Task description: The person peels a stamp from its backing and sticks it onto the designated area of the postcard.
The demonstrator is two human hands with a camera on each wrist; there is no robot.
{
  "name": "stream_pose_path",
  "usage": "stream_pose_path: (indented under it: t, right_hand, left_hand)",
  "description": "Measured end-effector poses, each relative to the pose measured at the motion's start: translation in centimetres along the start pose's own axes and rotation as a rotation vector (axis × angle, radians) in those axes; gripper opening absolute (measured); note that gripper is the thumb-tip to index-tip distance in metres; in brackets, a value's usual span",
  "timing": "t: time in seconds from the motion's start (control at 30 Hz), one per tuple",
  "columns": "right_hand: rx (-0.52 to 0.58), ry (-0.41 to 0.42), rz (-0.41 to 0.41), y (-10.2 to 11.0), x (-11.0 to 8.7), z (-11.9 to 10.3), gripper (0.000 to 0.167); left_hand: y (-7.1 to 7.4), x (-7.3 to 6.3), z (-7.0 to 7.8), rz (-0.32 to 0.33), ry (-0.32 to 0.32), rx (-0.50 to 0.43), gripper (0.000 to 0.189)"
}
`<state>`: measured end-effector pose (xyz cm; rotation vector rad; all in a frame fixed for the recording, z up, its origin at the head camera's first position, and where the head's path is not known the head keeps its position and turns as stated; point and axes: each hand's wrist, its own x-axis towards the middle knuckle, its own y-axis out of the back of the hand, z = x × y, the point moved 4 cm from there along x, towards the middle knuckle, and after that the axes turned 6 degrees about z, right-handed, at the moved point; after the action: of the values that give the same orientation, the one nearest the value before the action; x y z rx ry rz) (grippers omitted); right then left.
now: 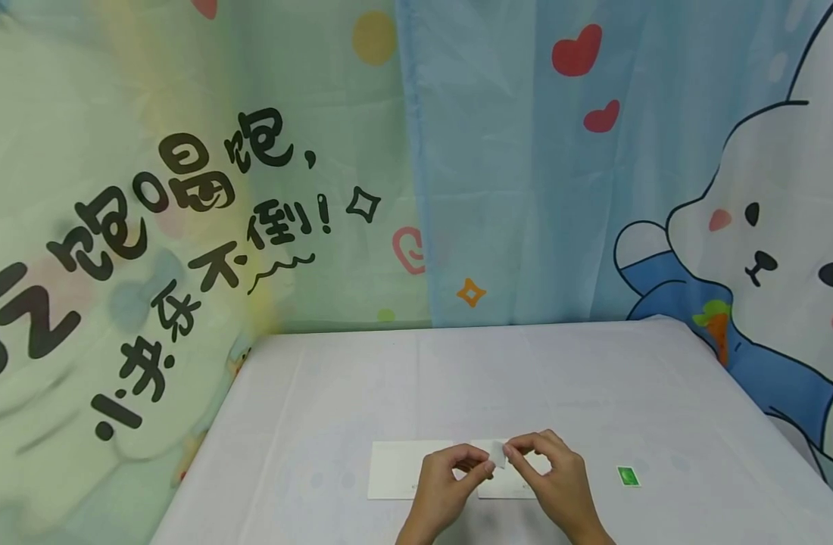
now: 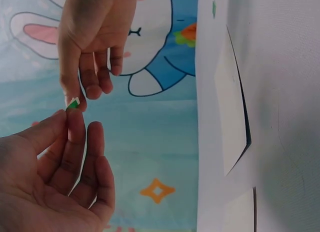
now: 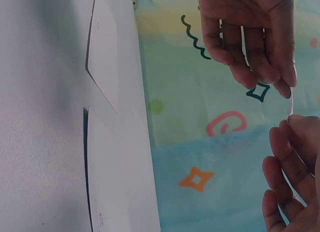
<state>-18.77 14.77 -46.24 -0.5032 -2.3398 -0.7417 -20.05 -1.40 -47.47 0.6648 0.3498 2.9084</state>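
With my left hand (image 1: 446,482) and right hand (image 1: 562,478) each pinching an opposite edge, I'm holding the small green-and-white stamp-like slip (image 1: 497,455) directly between them, neither nearer, raised above the worktop (image 1: 307,424), its long axis unclear.

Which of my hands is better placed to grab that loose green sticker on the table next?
Probably your right hand: the green sticker lies on its outer side, while your left hand is farther away. Both hands pinch a small piece, so the right would need to let go first.
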Motion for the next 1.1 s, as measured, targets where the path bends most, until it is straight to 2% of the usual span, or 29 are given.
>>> stream_pose_path:
  t: [0.6,1.1]
  right_hand:
    - [-0.004,-0.089,-0.027,-0.5,-0.5,0.1,0.017]
    - [0.015,-0.132,-0.059,-1.1,-1.1,0.5,0.016]
  left_hand:
    - [-0.1,0.0,0.2,0.005,-0.009,0.022,0.013]
    - [-0.2,-0.1,0.2,-0.017,-0.014,0.018,0.021]
